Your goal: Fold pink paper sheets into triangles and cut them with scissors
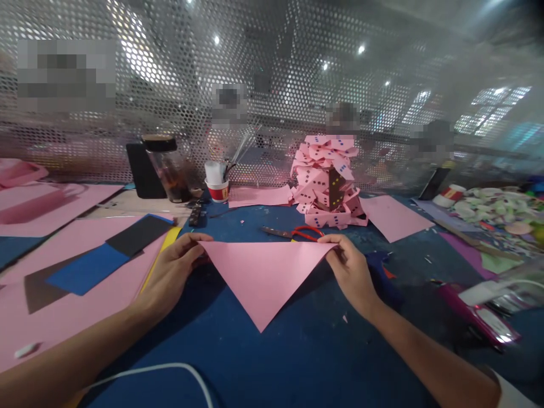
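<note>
A pink sheet (266,277) shows as a triangle, its straight edge at the top and its point toward me, over the dark blue table (255,374). My left hand (176,272) pinches its upper left corner. The upper right corner is between the thumb and fingers of my right hand (351,272). Just behind the sheet lie scissors with red handles (306,231), partly hidden by its top edge. Farther back stands a stack of folded pink paper pieces (325,181) marked with small dark dots.
Pink sheets, a blue piece (87,269) and a black piece (138,237) lie left. Behind are a lidded jar (165,170) and red-white cup (217,190). At right are a magenta tool (480,317) and paper scraps (497,209). A white cable (170,365) curves in front.
</note>
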`<state>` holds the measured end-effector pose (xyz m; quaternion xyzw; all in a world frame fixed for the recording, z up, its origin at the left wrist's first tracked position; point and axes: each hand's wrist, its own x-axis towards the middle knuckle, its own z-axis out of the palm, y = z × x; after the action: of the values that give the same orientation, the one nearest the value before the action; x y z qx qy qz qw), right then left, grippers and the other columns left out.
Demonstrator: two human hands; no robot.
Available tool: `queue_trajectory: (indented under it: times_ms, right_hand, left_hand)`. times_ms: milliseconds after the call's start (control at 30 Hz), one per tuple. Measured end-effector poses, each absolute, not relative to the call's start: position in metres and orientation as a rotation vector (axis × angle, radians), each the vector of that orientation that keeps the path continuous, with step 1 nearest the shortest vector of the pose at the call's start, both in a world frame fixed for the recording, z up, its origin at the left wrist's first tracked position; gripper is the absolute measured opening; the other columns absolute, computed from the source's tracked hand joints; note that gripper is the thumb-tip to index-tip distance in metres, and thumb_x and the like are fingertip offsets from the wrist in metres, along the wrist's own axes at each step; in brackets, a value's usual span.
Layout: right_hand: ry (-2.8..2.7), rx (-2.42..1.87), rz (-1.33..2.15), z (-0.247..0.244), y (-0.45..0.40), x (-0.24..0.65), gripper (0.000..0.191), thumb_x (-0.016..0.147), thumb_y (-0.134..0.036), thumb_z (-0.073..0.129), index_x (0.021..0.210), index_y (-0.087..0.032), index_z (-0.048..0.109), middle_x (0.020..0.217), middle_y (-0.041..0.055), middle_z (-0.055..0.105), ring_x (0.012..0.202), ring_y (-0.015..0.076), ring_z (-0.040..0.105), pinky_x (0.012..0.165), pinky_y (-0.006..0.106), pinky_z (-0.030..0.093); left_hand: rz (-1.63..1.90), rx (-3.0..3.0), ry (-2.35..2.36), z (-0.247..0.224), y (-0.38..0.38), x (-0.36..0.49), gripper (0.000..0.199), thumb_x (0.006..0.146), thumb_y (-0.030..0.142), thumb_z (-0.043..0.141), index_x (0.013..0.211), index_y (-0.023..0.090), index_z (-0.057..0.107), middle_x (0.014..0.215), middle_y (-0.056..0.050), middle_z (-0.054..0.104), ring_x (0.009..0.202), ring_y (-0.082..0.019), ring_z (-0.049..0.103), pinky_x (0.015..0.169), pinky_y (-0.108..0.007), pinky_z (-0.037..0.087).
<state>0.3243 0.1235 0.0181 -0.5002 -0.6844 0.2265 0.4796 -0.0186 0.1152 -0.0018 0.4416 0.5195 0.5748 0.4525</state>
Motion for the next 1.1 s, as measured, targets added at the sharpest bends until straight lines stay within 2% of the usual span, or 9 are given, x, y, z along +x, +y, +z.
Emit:
queue_trajectory:
  times_ms: [400, 567, 767, 967, 1100]
  right_hand:
    - [-1.679, -1.227, 0.595, 0.016, 0.126, 0.325, 0.018, 0.09, -0.02, 0.054, 0.103, -0.025, 0.065, 0.103, 0.0019, 0.07, 0.092, 0.0189, 0.065, 0.083, 0.031, 0.049]
    - [-1.651, -1.258, 0.632, 0.017, 0.125, 0.323, 0.016, 0.092, -0.026, 0.054, 0.102, -0.024, 0.066, 0.101, 0.0025, 0.07, 0.088, 0.0195, 0.064, 0.08, 0.032, 0.047]
    - [-1.605, -1.293, 0.702, 0.018, 0.126, 0.323, 0.02, 0.095, -0.038, 0.056, 0.1, -0.023, 0.067, 0.092, 0.0021, 0.068, 0.079, 0.019, 0.061, 0.073, 0.03, 0.045]
    - [-1.542, -1.293, 0.781, 0.021, 0.131, 0.325, 0.027, 0.096, -0.046, 0.055, 0.095, -0.021, 0.065, 0.086, 0.0014, 0.065, 0.08, 0.0196, 0.058, 0.073, 0.03, 0.043]
    - [-1.516, -1.303, 0.784, 0.019, 0.134, 0.327, 0.029, 0.096, -0.048, 0.055, 0.088, -0.021, 0.062, 0.078, -0.0008, 0.056, 0.073, 0.0172, 0.05, 0.066, 0.028, 0.037]
  left_hand:
    - [1.406, 1.055, 1.299, -0.002, 0.114, -0.019, 0.024, 0.086, 0.04, 0.071, 0.099, 0.021, 0.065, 0.092, 0.001, 0.067, 0.086, -0.015, 0.064, 0.08, -0.023, 0.054]
    - [1.421, 1.035, 1.305, -0.001, 0.114, -0.02, 0.029, 0.083, 0.044, 0.074, 0.097, 0.021, 0.066, 0.091, 0.002, 0.067, 0.086, -0.016, 0.063, 0.08, -0.023, 0.054]
    - [1.352, 1.066, 1.349, -0.003, 0.115, -0.023, 0.035, 0.081, 0.049, 0.077, 0.1, 0.022, 0.067, 0.1, 0.0, 0.07, 0.093, -0.018, 0.065, 0.084, -0.023, 0.053]
    - [1.329, 1.1, 1.358, -0.004, 0.116, -0.025, 0.04, 0.078, 0.054, 0.079, 0.095, 0.021, 0.066, 0.089, 0.001, 0.068, 0.083, -0.016, 0.061, 0.074, -0.02, 0.053]
    - [1.39, 1.045, 1.364, -0.005, 0.117, -0.026, 0.044, 0.07, 0.054, 0.085, 0.09, 0.02, 0.067, 0.088, 0.002, 0.067, 0.086, -0.014, 0.06, 0.075, -0.016, 0.052]
